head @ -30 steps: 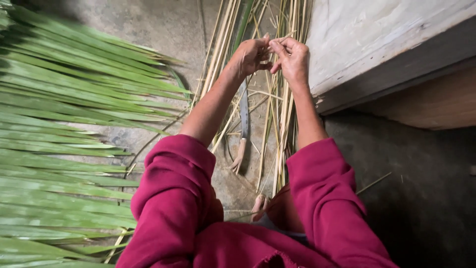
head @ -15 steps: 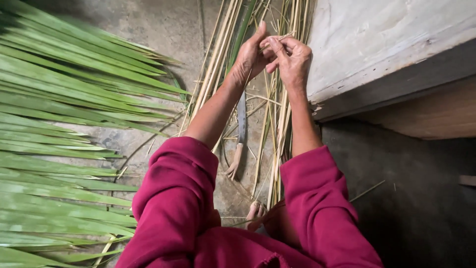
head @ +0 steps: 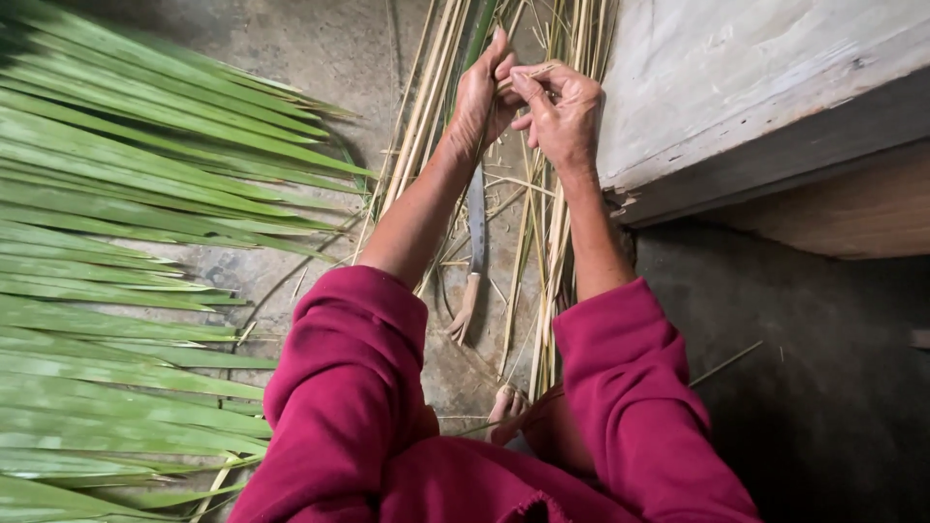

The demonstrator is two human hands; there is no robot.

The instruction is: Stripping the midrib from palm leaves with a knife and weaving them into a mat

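Observation:
My left hand [head: 481, 95] and my right hand [head: 558, 111] meet at the top of the view, fingers pinched together on a thin pale leaf strip [head: 530, 71]. Both arms wear dark red sleeves [head: 339, 378]. Below the hands a bundle of long dry pale ribs and strips [head: 550, 242] lies on the concrete floor. A knife with a grey blade and a light handle [head: 473, 254] lies on the floor between my forearms, handle towards me.
Green palm fronds [head: 116, 242] cover the floor on the left. A raised grey concrete ledge [head: 736, 87] runs along the right, with dark floor [head: 823, 387] below it. My toes [head: 506, 407] show near the bottom centre.
Both hands have lifted slightly towards the top of the view and kept pinching the strip. My left thumb now points upward.

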